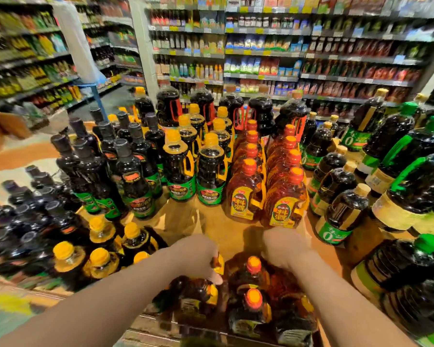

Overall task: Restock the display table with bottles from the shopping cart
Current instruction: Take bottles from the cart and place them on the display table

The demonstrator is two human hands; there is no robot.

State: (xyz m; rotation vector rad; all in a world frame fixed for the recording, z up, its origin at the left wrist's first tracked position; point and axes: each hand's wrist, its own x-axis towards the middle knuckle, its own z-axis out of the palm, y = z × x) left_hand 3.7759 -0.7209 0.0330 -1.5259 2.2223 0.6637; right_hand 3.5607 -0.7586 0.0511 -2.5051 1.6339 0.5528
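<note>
Step in hand: pick-up from the shopping cart (161,329), low in view against the bench (211,226).

Left hand (198,256): fingers curled round the yellow handle of an amber cooking-wine bottle (196,294) that stands in the cart.

Right hand (286,249): down over the neighbouring red-capped bottles (254,266) in the cart; its fingers are hidden, so grip cannot be told.

Stock on bench: two rows of matching cooking wine (243,196), front pair near the edge; dark soy bottles (211,176) to their left.

Next move, judged: lift the bottle straight up over the cart rim, then forward.

Open room: a bare wooden strip between the front cooking-wine pair and the bench edge, wide enough for another row; tight neighbours either side.
</note>
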